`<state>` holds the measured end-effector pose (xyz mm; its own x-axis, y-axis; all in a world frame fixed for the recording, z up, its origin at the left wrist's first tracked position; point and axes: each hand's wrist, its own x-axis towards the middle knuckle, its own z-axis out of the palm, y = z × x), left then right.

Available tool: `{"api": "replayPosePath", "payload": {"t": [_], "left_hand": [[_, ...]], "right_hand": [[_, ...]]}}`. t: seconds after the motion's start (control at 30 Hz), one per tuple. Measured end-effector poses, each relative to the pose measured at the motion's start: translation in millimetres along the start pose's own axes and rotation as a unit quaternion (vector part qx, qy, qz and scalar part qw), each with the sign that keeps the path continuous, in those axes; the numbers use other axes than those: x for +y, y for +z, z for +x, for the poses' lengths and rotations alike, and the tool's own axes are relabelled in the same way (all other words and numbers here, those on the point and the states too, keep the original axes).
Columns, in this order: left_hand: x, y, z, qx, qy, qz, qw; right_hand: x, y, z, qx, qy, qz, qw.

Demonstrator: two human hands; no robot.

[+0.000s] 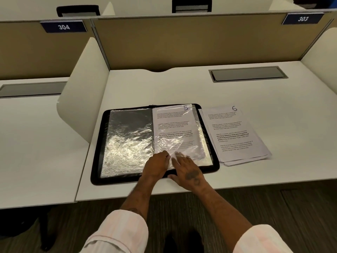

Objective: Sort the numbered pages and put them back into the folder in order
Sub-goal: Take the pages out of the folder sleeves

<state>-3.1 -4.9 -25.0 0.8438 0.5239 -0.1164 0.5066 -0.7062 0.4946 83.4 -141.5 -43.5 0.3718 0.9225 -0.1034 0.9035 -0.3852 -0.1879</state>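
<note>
Folder: the black zip-edged folder (96, 152) lies open near the front edge of the white desk (182, 88), about midway along it.
Page 5: the white printed page marked 5 (173, 125) sits slightly askew on the folder's right half, its lower part under the clear crinkled plastic sleeve (182, 143).
Stack: the stack of white printed pages topped by 6 (237, 134) lies just beside the folder's right edge.
Left hand: the left hand (156, 165) curls its fingers at the sleeve's lower edge. We judge that it pinches the film.
Right hand: the right hand (189, 173) presses straight fingers on the sleeve and grips nothing.
Handling: we judge the paper light and limp, the film thin, slick and clingy — a sheet may buckle. Take the sheet by a free edge and hold the film lifted.
</note>
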Motion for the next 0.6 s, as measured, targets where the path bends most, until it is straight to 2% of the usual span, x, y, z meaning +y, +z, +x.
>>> {"api": "replayPosePath", "payload": {"t": [0.07,0.13,0.27,0.3,0.37,0.5,0.57,0.6], "left_hand": [[2,-1,-4,0.006,0.009,0.016,1.000],[4,-2,-8,0.001,0.020,0.029,0.999],[3,2,-10,-0.019,0.066,0.084,0.994],[3,4,-10,-0.025,0.070,0.093,0.993],[5,7,-10,-0.043,0.065,0.099,0.992],[10,13,-10,-0.075,0.048,0.119,0.989],[10,16,-10,-0.066,0.043,0.118,0.990],[11,16,-10,-0.059,0.041,0.115,0.991]], "right_hand": [[-4,-3,3,-0.089,0.061,-0.018,0.994],[-8,1,0,-0.091,0.075,-0.022,0.993],[-11,12,-20,-0.009,0.066,-0.044,0.997],[-11,17,-27,-0.012,0.064,-0.039,0.997],[-12,23,-38,-0.009,0.063,-0.033,0.997],[-14,29,-52,0.087,0.041,-0.055,0.994],[-16,30,-56,0.139,0.047,-0.021,0.989],[-20,28,-59,0.163,0.076,0.032,0.983]]}}
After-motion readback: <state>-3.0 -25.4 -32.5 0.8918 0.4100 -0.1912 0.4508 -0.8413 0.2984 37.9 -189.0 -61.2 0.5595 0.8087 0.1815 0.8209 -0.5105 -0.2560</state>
